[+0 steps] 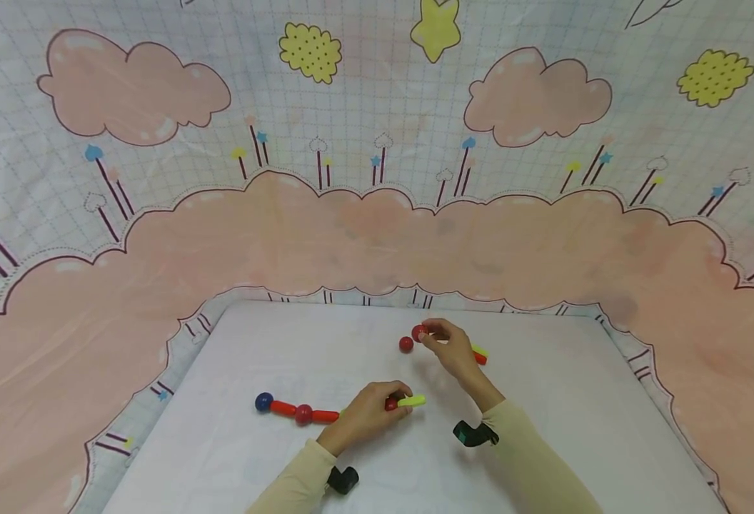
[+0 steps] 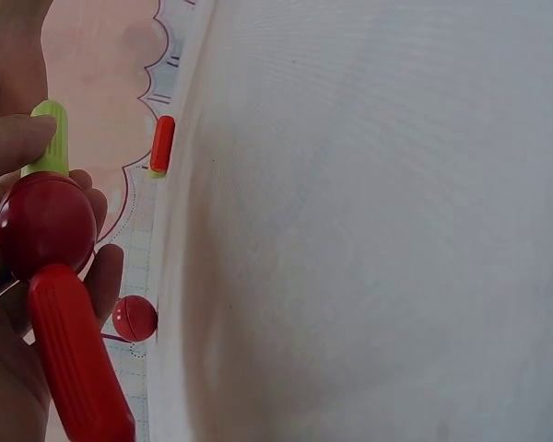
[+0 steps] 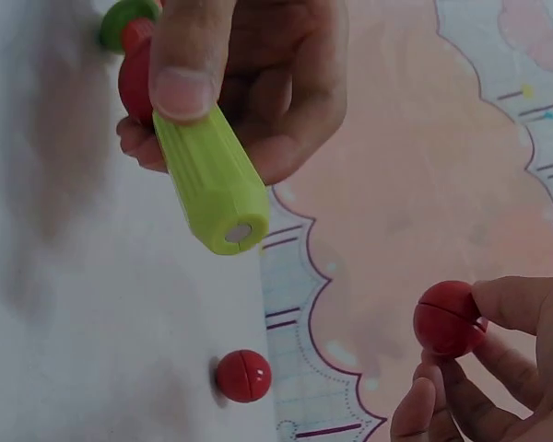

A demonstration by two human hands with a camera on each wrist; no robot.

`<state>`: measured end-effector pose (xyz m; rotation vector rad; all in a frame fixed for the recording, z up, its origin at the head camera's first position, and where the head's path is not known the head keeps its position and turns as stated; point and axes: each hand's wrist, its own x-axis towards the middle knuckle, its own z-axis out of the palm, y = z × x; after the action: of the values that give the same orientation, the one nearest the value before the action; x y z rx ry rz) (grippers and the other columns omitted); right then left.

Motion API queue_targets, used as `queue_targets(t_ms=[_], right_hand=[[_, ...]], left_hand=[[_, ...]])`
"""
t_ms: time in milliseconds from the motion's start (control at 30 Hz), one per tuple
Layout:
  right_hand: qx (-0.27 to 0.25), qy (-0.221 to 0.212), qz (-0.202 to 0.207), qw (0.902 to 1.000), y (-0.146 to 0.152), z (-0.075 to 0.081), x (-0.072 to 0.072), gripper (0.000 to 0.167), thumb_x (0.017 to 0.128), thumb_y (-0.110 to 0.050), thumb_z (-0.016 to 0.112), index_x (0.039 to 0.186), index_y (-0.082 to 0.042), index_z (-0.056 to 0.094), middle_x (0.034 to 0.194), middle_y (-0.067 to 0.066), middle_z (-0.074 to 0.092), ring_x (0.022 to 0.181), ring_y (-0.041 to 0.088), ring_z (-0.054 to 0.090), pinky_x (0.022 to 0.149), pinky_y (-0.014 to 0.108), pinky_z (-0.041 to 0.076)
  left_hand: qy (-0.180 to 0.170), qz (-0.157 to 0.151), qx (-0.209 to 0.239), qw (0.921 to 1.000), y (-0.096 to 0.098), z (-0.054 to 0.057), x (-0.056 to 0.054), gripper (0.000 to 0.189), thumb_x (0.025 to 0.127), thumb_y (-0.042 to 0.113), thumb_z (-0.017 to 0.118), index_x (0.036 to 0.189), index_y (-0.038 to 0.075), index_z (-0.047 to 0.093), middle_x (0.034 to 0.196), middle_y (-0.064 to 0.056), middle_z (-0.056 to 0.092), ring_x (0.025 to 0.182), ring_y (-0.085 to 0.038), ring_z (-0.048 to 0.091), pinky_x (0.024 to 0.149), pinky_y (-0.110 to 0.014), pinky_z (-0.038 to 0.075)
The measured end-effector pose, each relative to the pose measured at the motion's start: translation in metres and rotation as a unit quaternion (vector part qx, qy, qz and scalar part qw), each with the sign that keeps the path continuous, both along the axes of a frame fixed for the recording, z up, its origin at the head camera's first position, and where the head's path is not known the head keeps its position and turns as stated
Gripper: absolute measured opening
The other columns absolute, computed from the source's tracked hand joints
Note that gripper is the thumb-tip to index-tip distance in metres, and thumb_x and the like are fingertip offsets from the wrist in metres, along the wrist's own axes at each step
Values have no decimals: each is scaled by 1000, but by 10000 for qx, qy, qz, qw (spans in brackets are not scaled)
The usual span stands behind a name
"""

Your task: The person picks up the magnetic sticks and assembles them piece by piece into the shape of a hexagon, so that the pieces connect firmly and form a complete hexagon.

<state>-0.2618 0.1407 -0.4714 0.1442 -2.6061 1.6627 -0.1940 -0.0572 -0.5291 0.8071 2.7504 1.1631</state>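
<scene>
A chain of magnetic balls and rods lies on the white tabletop, starting from a blue ball [image 1: 264, 402], then a red rod [image 1: 283, 408], a red ball [image 1: 303, 415] and another red rod [image 1: 325, 415]. My left hand [image 1: 370, 414] covers its middle and pinches a lime rod [image 2: 46, 138] joined to a red ball [image 2: 46, 226]. The lime rod's free end shows a round metal tip in the right wrist view. Thumb and fingers of my right hand [image 1: 450, 350] pinch a separate red ball [image 3: 450, 319], held above the tabletop near a loose red ball [image 1: 405, 345].
Beyond my right hand lie a spare lime rod [image 1: 480, 350] and a spare red rod [image 1: 480, 359], side by side. The white tabletop [image 1: 255, 343] meets a patterned cloth [image 1: 351, 243] with pink clouds at its far edge.
</scene>
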Motion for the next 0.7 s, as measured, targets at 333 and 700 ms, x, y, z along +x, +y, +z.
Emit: queue_targets(t_ms=[333, 700], right_hand=[[6, 111, 139, 9998, 6, 3, 22, 31, 92, -22, 70, 122, -14, 65, 118, 6, 67, 107, 23, 60, 87, 34, 53], [61, 167, 325, 9993, 11, 4, 43, 29, 91, -20, 71, 118, -14, 67, 114, 3, 68, 104, 20, 60, 88, 30, 50]], left_hand=[[133, -70, 60, 9999, -1, -2, -1, 19, 91, 28, 70, 110, 23, 67, 94, 10, 67, 81, -2, 54, 78, -19, 49], [121, -105, 135, 9998, -1, -3, -1, 19, 91, 26, 71, 109, 22, 68, 90, 10, 65, 78, -2, 53, 74, -18, 47]])
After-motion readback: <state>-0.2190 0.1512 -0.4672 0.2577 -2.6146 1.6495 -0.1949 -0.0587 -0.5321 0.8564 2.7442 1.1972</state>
